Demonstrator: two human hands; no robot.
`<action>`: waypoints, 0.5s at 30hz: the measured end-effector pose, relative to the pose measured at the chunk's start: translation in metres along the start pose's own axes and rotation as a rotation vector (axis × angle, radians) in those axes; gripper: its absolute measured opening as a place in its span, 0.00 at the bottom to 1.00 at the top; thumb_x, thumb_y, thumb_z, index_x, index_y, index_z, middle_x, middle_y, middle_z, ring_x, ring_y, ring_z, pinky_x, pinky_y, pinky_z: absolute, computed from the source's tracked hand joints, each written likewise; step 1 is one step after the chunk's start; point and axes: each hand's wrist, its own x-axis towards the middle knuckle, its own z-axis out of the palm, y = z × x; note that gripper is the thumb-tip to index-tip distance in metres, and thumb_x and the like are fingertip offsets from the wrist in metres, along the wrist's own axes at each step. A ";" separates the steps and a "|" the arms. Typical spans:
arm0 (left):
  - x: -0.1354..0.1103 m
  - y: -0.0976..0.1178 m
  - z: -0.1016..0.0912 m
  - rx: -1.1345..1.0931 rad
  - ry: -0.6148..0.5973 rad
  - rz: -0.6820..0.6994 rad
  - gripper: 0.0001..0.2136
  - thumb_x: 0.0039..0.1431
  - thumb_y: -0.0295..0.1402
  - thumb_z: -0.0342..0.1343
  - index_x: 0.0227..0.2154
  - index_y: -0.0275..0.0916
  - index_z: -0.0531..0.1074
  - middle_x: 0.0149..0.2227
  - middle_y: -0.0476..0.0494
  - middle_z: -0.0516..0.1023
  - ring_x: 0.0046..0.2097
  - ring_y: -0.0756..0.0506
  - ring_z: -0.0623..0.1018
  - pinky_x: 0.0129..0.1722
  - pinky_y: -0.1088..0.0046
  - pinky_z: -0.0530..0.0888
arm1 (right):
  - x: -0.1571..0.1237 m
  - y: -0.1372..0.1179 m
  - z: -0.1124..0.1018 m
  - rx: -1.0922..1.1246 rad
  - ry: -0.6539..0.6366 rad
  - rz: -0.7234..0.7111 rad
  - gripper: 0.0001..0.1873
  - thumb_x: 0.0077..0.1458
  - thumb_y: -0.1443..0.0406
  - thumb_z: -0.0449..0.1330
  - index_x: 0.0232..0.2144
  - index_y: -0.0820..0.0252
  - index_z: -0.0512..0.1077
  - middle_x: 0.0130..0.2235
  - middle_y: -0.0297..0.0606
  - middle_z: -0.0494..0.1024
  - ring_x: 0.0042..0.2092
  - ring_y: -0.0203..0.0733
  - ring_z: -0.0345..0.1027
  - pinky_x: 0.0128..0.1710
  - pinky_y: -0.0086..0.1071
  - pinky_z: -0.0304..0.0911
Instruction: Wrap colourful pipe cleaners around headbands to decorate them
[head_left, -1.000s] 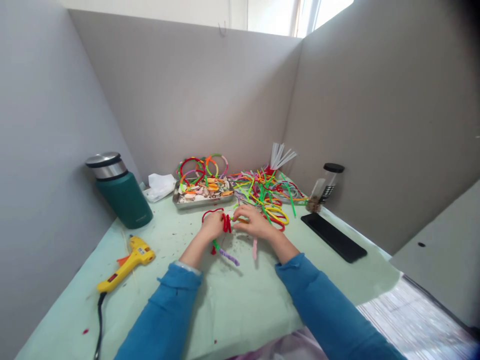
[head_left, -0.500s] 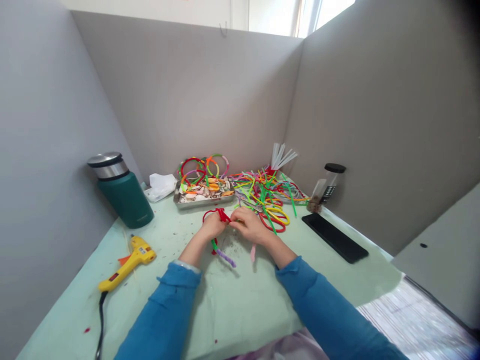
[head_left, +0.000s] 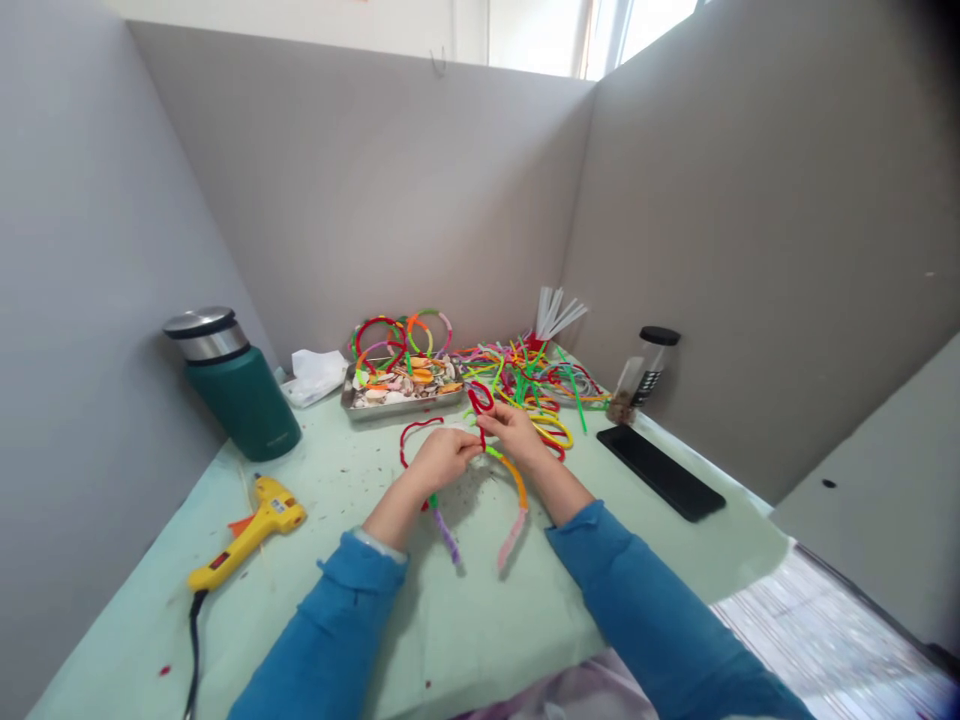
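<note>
My left hand (head_left: pixel 441 462) is closed in a pinch at the top of a headband (head_left: pixel 520 488) wrapped in coloured pipe cleaners. The headband's orange and pink side curves down on the right, and its green and purple end points down on the left. Beside it my right hand (head_left: pixel 516 436) pinches a red pipe cleaner (head_left: pixel 481 398), bent into a loop above the fingertips. Another red strand (head_left: pixel 405 440) curves out behind my left hand; whether it joins the loop is hidden by the fingers.
Behind my hands are a metal tray (head_left: pixel 405 407) of shells and a pile of pipe cleaners (head_left: pixel 517 365). To the left lie a yellow glue gun (head_left: pixel 255 530) and a green bottle (head_left: pixel 244 400). A black phone-like slab (head_left: pixel 660 472) and a clear jar (head_left: pixel 646 375) stand right.
My hands have shifted right, and the red pipe cleaner loop now stands up above the right fingers. More of the headband's orange and pink side shows. The view has turned slightly.
</note>
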 end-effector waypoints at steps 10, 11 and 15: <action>-0.001 0.004 -0.001 -0.016 0.035 -0.043 0.11 0.53 0.32 0.46 0.18 0.37 0.66 0.18 0.52 0.61 0.23 0.52 0.60 0.24 0.76 0.54 | -0.002 -0.006 0.006 0.071 0.013 0.042 0.13 0.42 0.56 0.61 0.21 0.59 0.65 0.19 0.28 0.63 0.22 0.33 0.55 0.24 0.29 0.53; -0.001 0.003 -0.002 -0.028 0.035 -0.051 0.11 0.53 0.33 0.46 0.19 0.37 0.67 0.18 0.53 0.60 0.23 0.52 0.60 0.23 0.76 0.54 | -0.003 -0.006 0.007 0.082 0.016 0.035 0.13 0.43 0.56 0.61 0.21 0.59 0.65 0.19 0.29 0.63 0.22 0.33 0.55 0.24 0.29 0.53; -0.001 0.003 -0.005 -0.036 0.027 -0.107 0.11 0.54 0.33 0.45 0.21 0.37 0.69 0.19 0.52 0.63 0.24 0.52 0.61 0.23 0.77 0.54 | -0.004 -0.009 0.006 0.096 0.004 0.002 0.13 0.44 0.56 0.60 0.21 0.59 0.65 0.20 0.29 0.65 0.24 0.33 0.56 0.26 0.29 0.55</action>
